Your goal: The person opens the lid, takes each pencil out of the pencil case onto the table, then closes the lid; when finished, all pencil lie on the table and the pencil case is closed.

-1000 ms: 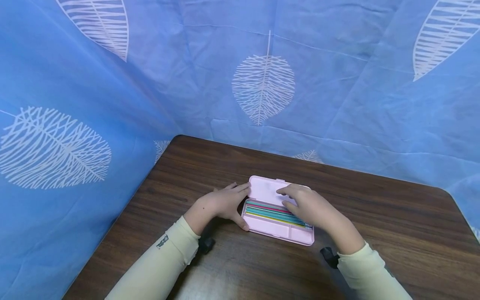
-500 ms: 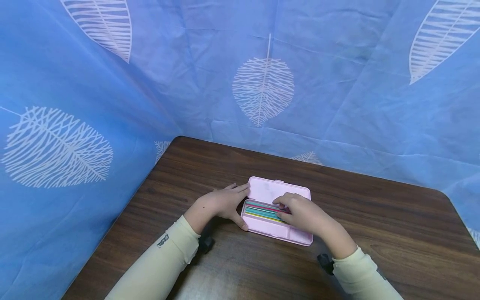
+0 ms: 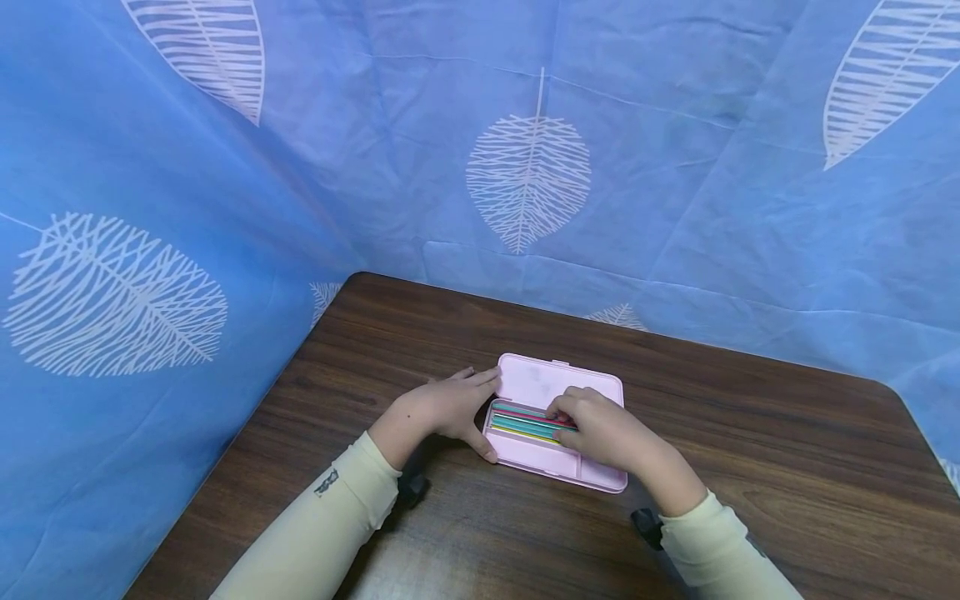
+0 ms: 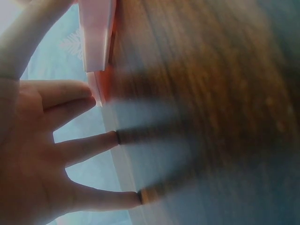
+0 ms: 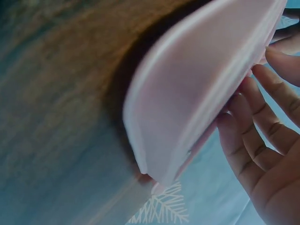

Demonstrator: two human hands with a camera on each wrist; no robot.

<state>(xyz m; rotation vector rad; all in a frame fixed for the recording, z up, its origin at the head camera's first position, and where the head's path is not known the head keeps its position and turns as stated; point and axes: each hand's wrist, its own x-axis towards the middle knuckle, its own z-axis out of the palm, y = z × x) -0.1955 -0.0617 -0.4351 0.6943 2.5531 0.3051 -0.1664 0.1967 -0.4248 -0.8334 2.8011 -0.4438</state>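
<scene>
A pink pencil case [image 3: 531, 454] lies on the table with its lid [image 3: 534, 379] folded back. Slim pencils [image 3: 519, 421] in teal, red and yellow lie in its long compartment. My left hand [image 3: 452, 407] spreads against the case's left end, thumb at the near corner and fingers by the lid; two fingertips touch the tabletop in the left wrist view. Over the right part of the pencils, my right hand [image 3: 597, 427] pinches them with curled fingers and thumb. Its palm hides their right ends. In the right wrist view the case wall [image 5: 173, 93] covers the fingertips' contact.
The dark wooden table [image 3: 420, 333] has rounded far corners. Blue cloth [image 3: 675, 208] with white leaf prints hangs behind it and on the left. Dark wrist devices [image 3: 647, 528] sit under both wrists. A smaller compartment [image 3: 600, 473] fills the case's near right corner.
My right hand has come down and left from above the lid onto the pencils, its fingers curling in. The left hand and the case stay nearly in place.
</scene>
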